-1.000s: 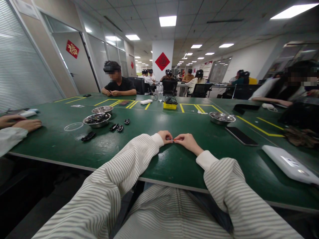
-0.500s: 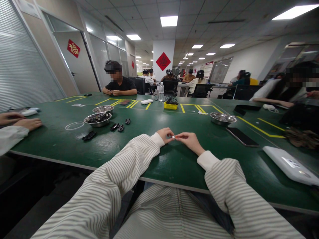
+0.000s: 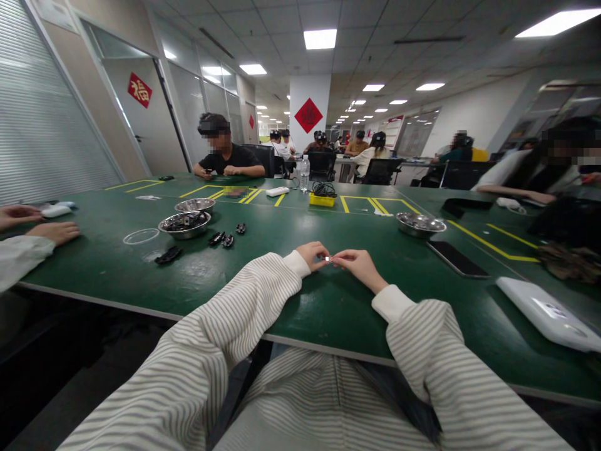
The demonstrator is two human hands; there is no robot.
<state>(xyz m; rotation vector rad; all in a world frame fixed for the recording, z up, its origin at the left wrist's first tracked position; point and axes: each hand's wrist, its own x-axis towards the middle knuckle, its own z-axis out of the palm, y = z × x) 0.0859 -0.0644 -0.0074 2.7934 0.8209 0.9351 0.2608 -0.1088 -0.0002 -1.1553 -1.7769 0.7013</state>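
Small bright-faced part was held up at the fingertips of both hands, over the near-middle of the tabletop. Left hand had its fingers narrowed on one end; right hand pinched the other. Whether that right end was a separate tiny piece: too small to tell.

Progress: I'd call it mid-handling. Both hands were occupied, part not yet released.

Right side, near the edge: white device, then dark phone, neither touched. Left: one black piece lay apart, with three black pieces farther in. Couldn't say if those were finished or waiting. Near bowl behind them was heaped with dark parts, so my read was plenty left if that was the supply. Right bowl had shiny contents, unreadable.

Hard to see: most of the part sat behind fingers, any marking lost. Far bowl was partly blocked by the near one. Co-worker's hand showed at left, rest of that person cut off. Farther out, yellow tray carried tangled black cables; whatever the person across was handling was too small to identify.
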